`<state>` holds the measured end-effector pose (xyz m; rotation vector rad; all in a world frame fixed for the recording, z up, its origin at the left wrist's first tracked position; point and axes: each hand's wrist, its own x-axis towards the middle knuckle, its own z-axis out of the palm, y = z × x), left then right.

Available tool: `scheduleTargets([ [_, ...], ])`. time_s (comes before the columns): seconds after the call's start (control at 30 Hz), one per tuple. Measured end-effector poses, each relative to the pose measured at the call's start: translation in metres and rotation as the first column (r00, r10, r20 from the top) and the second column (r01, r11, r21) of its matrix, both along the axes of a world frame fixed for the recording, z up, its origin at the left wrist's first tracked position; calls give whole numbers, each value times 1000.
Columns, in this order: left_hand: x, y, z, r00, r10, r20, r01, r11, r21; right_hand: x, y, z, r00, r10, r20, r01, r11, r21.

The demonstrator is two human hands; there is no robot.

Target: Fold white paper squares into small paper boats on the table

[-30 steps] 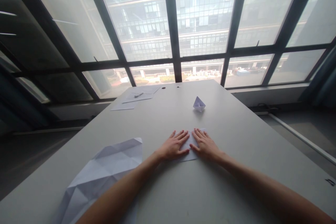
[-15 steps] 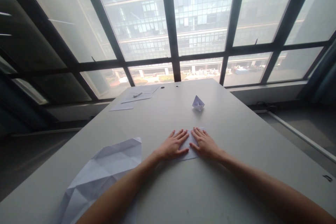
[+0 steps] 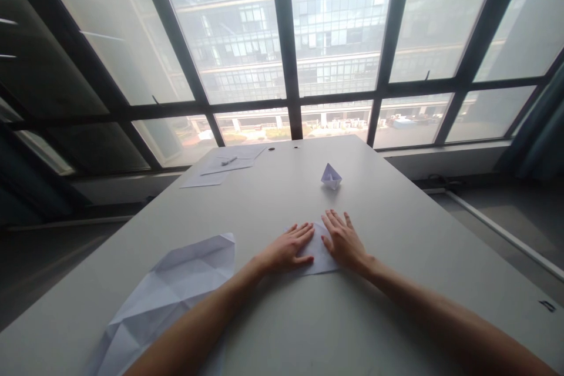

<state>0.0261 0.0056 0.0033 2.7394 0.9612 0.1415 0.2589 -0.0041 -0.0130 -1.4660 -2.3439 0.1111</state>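
My left hand point(image 3: 287, 248) lies flat, fingers stretched out, on a small folded white paper point(image 3: 318, 254) on the grey table point(image 3: 396, 223). My right hand point(image 3: 342, 239) rests flat on the same paper's right part, fingers spread and pointing away from me. A strip of the paper shows between the two hands. Farther off on the table stands a small folded paper boat point(image 3: 331, 176).
A large creased white sheet point(image 3: 167, 294) lies at the near left. Flat paper sheets point(image 3: 220, 167) with a pen point(image 3: 228, 160) on them sit at the far left end. Two small holes point(image 3: 283, 148) mark the table's far edge, below tall windows.
Both hands have slid slightly apart and toward me on the paper; more of the sheet shows between them. My right hand has reached a little farther forward.
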Motion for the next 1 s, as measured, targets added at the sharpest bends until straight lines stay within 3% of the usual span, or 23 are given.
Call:
scheduleTargets([
  [0.1,1,-1,2,1000,-27,13,27,1000,-8,-6,-3,0,988,154,-28,-156,985,-79],
  [0.17,2,-2,3,999,-27,17,27,1000,-9,-7,-4,-1,981,192,-30,-194,970,-148],
  [0.77,0,-4,10,999,-44,16,44,999,14,4,4,0,993,118,-10,-117,969,-217],
  [1.0,-1,-6,13,999,-29,39,27,998,56,18,8,2,975,219,-36,-221,956,-192],
])
